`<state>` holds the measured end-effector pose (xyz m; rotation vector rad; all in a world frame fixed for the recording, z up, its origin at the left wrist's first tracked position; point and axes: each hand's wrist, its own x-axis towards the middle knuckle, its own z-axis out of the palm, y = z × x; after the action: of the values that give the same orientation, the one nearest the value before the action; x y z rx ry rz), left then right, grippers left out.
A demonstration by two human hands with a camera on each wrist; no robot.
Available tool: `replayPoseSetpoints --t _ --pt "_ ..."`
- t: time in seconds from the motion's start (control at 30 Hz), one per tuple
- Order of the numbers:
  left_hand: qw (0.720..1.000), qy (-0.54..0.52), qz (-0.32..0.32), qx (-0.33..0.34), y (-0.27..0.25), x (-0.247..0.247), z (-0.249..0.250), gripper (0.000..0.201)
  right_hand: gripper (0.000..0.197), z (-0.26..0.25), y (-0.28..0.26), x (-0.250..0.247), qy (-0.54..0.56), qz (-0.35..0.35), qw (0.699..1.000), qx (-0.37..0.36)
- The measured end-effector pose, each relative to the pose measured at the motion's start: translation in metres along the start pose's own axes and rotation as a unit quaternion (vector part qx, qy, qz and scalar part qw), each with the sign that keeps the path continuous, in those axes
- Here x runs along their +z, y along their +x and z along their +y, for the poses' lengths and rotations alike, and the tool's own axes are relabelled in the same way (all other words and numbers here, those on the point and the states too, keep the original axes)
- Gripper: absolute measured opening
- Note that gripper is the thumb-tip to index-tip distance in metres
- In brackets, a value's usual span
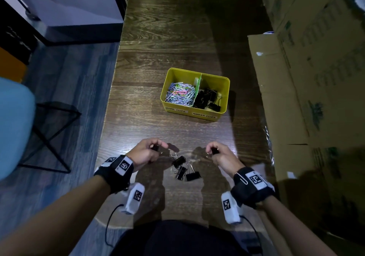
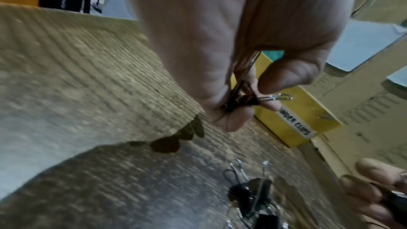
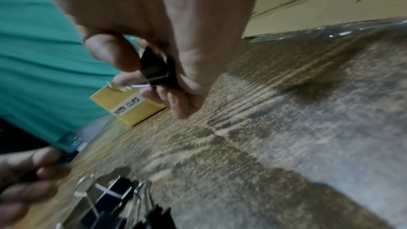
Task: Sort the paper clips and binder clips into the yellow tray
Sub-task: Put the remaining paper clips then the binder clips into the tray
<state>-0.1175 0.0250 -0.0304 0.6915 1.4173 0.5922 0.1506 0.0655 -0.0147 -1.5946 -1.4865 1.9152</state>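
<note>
A yellow tray [image 1: 225, 82] stands mid-table, split by a green divider. Coloured paper clips [image 1: 180, 94] fill its left half and black binder clips [image 1: 207, 98] its right. Three black binder clips [image 1: 184, 169] lie on the wood between my hands. My left hand [image 1: 152, 149] pinches a black binder clip [image 2: 239, 101] between thumb and fingers, just above the table. My right hand [image 1: 214, 151] pinches another black binder clip [image 3: 156, 69] the same way. Both hands hover near the front edge, on either side of the loose clips.
Large cardboard boxes [image 1: 316, 78] line the table's right side, with clear plastic wrap [image 1: 268, 139] along their base. A blue chair [image 1: 13, 125] and a black metal frame [image 1: 51, 137] stand on the floor to the left. The tray carries white labels [image 1: 204, 115] on its front.
</note>
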Motion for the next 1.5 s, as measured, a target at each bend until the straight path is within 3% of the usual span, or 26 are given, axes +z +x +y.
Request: replayPoseSetpoints --t 0.1,0.2,0.3,0.37,0.43,0.53,0.63,0.7,0.77,0.8,0.87,0.97,1.1,1.2,1.27,1.33,1.37,1.43,1.5 --pt "0.986 0.151 -0.061 0.045 0.002 0.016 0.013 0.035 0.025 0.003 -0.003 0.009 -0.184 -0.072 0.98 0.002" --pt "0.912 0.385 -0.11 0.089 0.014 0.025 0.012 0.049 0.047 0.014 0.0 0.026 -0.392 -0.127 0.911 -0.027" --pt "0.826 0.524 -0.159 0.137 0.025 0.028 0.0 0.073 0.051 0.029 0.001 0.038 -0.455 -0.137 0.879 -0.036" --pt "0.794 0.566 -0.147 0.165 0.026 0.03 -0.005 0.065 0.044 0.037 0.001 0.039 -0.483 -0.118 0.866 -0.055" --pt "0.787 0.57 -0.113 0.207 0.024 0.034 -0.01 0.045 0.037 0.043 0.0 0.036 -0.486 -0.1 0.866 -0.062" --pt "0.793 0.539 -0.077 0.276 0.021 0.033 -0.023 0.024 0.03 0.047 -0.003 0.027 -0.432 -0.077 0.897 -0.046" --pt "0.821 0.501 -0.03 0.273 0.023 0.026 -0.032 0.023 0.026 0.045 -0.007 0.012 -0.285 -0.028 0.958 -0.016" --pt "0.886 0.405 0.033 0.222 0.025 0.023 -0.032 0.021 0.026 0.045 -0.009 0.001 -0.147 0.009 0.989 0.0" --pt "0.963 0.204 0.104 0.14 0.028 0.022 -0.026 0.022 0.035 0.045 -0.01 -0.008 -0.039 0.046 0.998 -0.006" --pt "0.979 0.102 0.135 0.114 0.029 0.022 -0.021 0.025 0.037 0.044 -0.01 -0.012 0.007 0.061 0.998 -0.012" --pt "0.978 -0.047 0.178 0.095 0.03 0.018 -0.005 0.029 0.036 0.03 -0.014 -0.018 0.105 0.08 0.991 -0.023" --pt "0.959 -0.217 0.156 0.091 0.026 0.017 0.036 0.026 0.038 0.002 -0.02 -0.031 0.239 0.092 0.966 -0.044" --pt "0.959 -0.256 0.073 0.102 0.025 0.032 0.106 0.016 0.023 -0.037 -0.024 -0.054 0.302 0.112 0.944 -0.072" --pt "0.98 -0.159 0.038 0.118 0.042 0.051 0.153 0.011 0.019 -0.07 -0.025 -0.07 0.295 0.122 0.942 -0.101" --pt "0.99 -0.03 0.028 0.132 0.057 0.067 0.178 0.007 0.02 -0.087 -0.021 -0.081 0.262 0.142 0.947 -0.12" --pt "0.979 0.135 0.026 0.154 0.073 0.084 0.195 0.009 0.021 -0.101 -0.01 -0.09 0.21 0.165 0.954 -0.133" --pt "0.958 0.231 0.025 0.169 0.082 0.092 0.2 0.011 0.022 -0.108 -0.003 -0.094 0.18 0.178 0.958 -0.132" --pt "0.887 0.42 0.022 0.192 0.099 0.105 0.204 0.016 0.022 -0.115 0.014 -0.102 0.111 0.198 0.967 -0.114" --pt "0.822 0.532 0.01 0.2 0.112 0.11 0.2 0.026 0.022 -0.124 0.029 -0.109 0.017 0.2 0.975 -0.091"
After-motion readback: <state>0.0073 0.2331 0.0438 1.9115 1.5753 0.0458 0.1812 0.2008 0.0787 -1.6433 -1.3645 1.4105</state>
